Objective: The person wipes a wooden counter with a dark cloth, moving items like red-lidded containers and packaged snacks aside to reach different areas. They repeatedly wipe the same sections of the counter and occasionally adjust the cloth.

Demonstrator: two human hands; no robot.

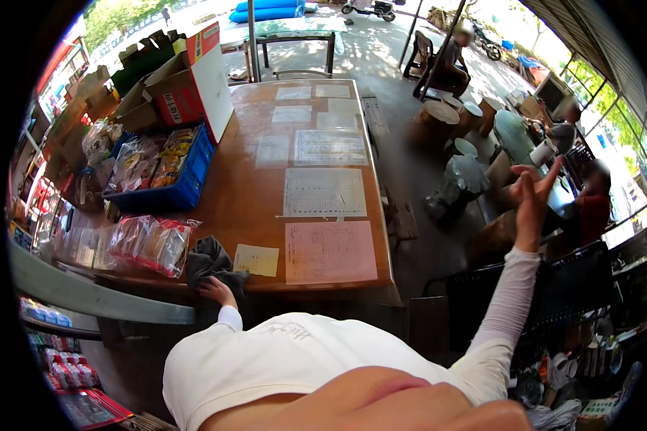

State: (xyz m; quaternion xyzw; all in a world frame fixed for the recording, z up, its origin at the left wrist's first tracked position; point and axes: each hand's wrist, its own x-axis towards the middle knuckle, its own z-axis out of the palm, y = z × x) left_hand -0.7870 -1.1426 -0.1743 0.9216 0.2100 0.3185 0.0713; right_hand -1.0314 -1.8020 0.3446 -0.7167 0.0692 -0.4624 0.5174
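Note:
My left hand (218, 291) is on a dark grey cloth (211, 264) at the near edge of a brown wooden table (237, 215). My right hand (534, 194) is raised out to the right, away from the table, with fingers spread and nothing visible in it. Beside the cloth lie plastic-wrapped packets (153, 242) in red and clear film. To its right are a yellow paper note (256, 260) and a pink printed sheet (330, 252), with several white sheets (325, 192) farther up the table.
A blue plastic crate (180, 186) of packaged snacks and open cardboard boxes (210, 81) stand at the table's left. A wooden bench (404, 221) runs along its right side. Log stools (436, 118) and several seated people are beyond. A grey curved bar (97, 293) crosses the lower left.

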